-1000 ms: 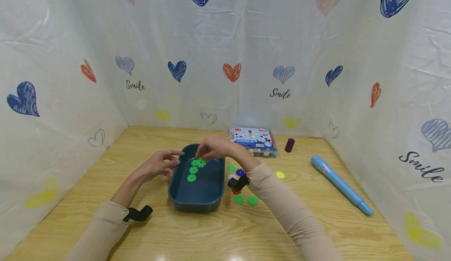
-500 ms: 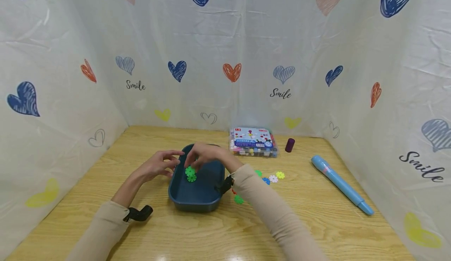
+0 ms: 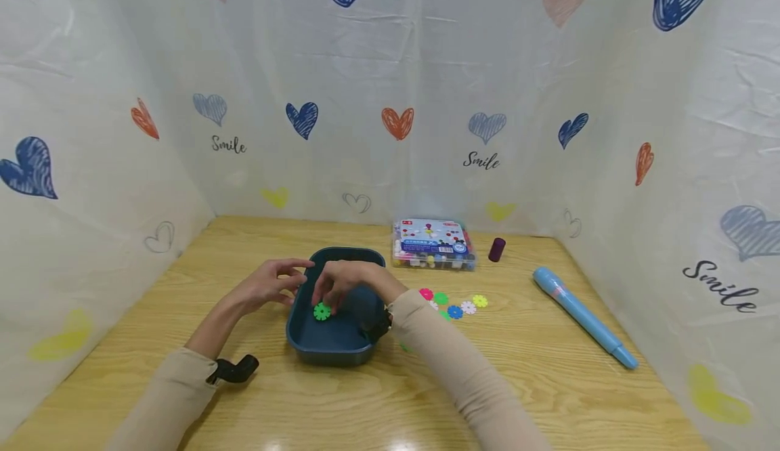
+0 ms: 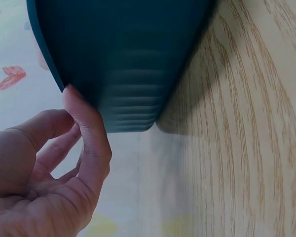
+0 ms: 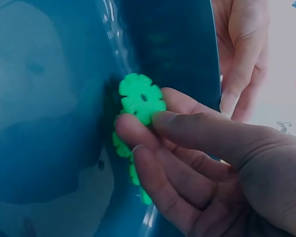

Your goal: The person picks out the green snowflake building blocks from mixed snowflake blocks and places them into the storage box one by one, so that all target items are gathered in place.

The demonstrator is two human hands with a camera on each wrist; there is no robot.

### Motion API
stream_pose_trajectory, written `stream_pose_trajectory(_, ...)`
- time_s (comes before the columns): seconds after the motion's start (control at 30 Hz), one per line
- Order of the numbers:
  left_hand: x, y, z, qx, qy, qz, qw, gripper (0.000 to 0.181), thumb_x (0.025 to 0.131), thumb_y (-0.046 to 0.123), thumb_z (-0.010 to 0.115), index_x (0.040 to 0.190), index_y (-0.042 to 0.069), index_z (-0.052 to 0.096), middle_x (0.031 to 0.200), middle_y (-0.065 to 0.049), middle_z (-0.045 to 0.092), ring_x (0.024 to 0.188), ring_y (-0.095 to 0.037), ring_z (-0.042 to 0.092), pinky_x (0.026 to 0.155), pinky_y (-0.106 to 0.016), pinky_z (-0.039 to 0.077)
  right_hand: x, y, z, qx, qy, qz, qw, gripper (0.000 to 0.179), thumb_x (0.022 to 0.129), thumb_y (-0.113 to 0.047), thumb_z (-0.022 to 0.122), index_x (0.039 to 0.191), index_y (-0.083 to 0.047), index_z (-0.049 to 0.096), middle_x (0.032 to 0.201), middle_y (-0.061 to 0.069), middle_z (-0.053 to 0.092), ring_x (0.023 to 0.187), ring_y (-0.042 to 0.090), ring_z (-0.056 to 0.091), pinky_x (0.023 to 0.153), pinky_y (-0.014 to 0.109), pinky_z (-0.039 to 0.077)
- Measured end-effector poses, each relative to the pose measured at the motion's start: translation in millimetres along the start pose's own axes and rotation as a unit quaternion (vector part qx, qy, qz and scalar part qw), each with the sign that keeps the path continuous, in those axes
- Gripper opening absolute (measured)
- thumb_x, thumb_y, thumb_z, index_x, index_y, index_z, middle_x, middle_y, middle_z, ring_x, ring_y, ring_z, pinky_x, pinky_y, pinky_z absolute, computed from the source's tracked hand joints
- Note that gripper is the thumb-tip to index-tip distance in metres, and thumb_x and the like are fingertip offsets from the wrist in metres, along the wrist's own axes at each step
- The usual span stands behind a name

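Note:
A dark teal tray (image 3: pixel 329 357) stands on the table, with my right hand (image 3: pixel 350 278) reaching into it. Thumb and finger pinch a green notched plastic disc (image 5: pixel 138 94) near the tray's left wall. More green discs (image 5: pixel 122 148) run in a row behind the fingers in the right wrist view, partly hidden by them. In the head view just one green disc (image 3: pixel 321 311) shows below the fingertips. My left hand (image 3: pixel 271 285) is at the tray's left side, fingers relaxed, one fingertip at the rim (image 4: pixel 52 69) in the left wrist view.
Right of the tray lie several loose discs, among them a blue disc (image 3: pixel 455 312) and a yellow disc (image 3: pixel 480 301); my right sleeve covers part of them. Farther back are a clear box of small parts (image 3: pixel 432 248) and a purple cylinder (image 3: pixel 496 250). A long blue marker-shaped tube (image 3: pixel 585 319) lies far right.
My right hand has moved down the tray toward the near side, covering the green discs seen earlier. The left hand has stayed at the rim. The head view has shifted slightly.

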State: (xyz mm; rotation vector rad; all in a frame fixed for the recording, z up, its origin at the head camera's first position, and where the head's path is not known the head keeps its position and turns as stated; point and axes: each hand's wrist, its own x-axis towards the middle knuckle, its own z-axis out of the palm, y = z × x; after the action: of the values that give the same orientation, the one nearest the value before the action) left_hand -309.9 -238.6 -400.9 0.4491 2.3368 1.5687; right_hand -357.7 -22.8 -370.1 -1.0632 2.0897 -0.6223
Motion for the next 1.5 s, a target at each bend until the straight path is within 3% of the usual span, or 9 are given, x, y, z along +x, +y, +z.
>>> stream_pose_trajectory(0.23,3.3,-0.4,2.7,0.002,0.0,0.002,1.0,0.047,0.102,0.014,0.052,0.146,0.001,0.042,0.118,-0.025,0.055,0.086,-0.02,0.059,0.07,-0.034,0.059,-2.4,2.8,2.2,0.002,-0.006,0.014,0.9999,0.022,0.095,-0.001,0.059,0.115,-0.002,0.07,0.097,0.007,0.072,0.081,0.022,0.072,0.075,0.027,0.059)
stream_pose_trajectory(0.47,2.9,-1.3,3.0,0.004,0.0,0.002,1.0,0.047,0.102,0.016,0.053,0.145,0.001,0.043,0.118,-0.026,0.055,0.087,-0.02,0.058,0.07,-0.036,0.059,-1.6,2.8,4.3,0.004,-0.019,0.021,0.9996,0.023,0.095,0.002,0.059,0.115,0.0,0.069,0.094,0.009,0.072,0.08,0.023,0.072,0.075,0.03,0.059)
stream_pose_trajectory(0.83,4.1,1.5,3.1,0.005,0.002,0.003,1.0,0.048,0.102,0.017,0.053,0.146,0.002,0.043,0.118,-0.024,0.055,0.086,-0.02,0.058,0.069,-0.034,0.059,-9.2,2.1,-2.3,-0.008,0.001,0.021,0.9998,0.021,0.095,-0.002,0.061,0.114,-0.001,0.07,0.103,0.015,0.074,0.084,0.025,0.074,0.075,0.031,0.06)
stream_pose_trajectory(1.2,3.2,2.9,3.7,0.007,0.01,-0.007,0.9999,0.048,0.102,0.017,0.054,0.146,0.002,0.042,0.123,-0.028,0.052,0.089,-0.022,0.056,0.069,-0.032,0.058,-60.5,6.9,-27.3,-0.049,0.084,-0.015,0.9952,0.029,0.097,-0.012,0.061,0.124,-0.003,0.064,0.109,0.024,0.071,0.092,0.037,0.072,0.081,0.041,0.059)
stream_pose_trajectory(1.4,1.0,3.9,4.3,0.012,0.017,-0.014,0.9997,0.048,0.101,0.015,0.054,0.146,0.003,0.043,0.125,-0.027,0.05,0.09,-0.023,0.056,0.069,-0.031,0.058,-101.3,19.7,-38.2,-0.091,0.131,-0.012,0.9871,0.025,0.097,-0.02,0.062,0.12,-0.012,0.067,0.097,0.013,0.073,0.075,0.021,0.071,0.071,0.034,0.059)
stream_pose_trajectory(1.5,0.2,3.2,4.2,0.013,0.016,-0.012,0.9997,0.048,0.101,0.015,0.054,0.146,0.003,0.042,0.125,-0.028,0.05,0.091,-0.024,0.055,0.069,-0.033,0.058,-120.2,29.8,-41.2,-0.086,0.144,-0.007,0.9859,0.024,0.098,-0.019,0.061,0.12,-0.011,0.067,0.097,0.01,0.073,0.073,0.014,0.069,0.072,0.036,0.059)
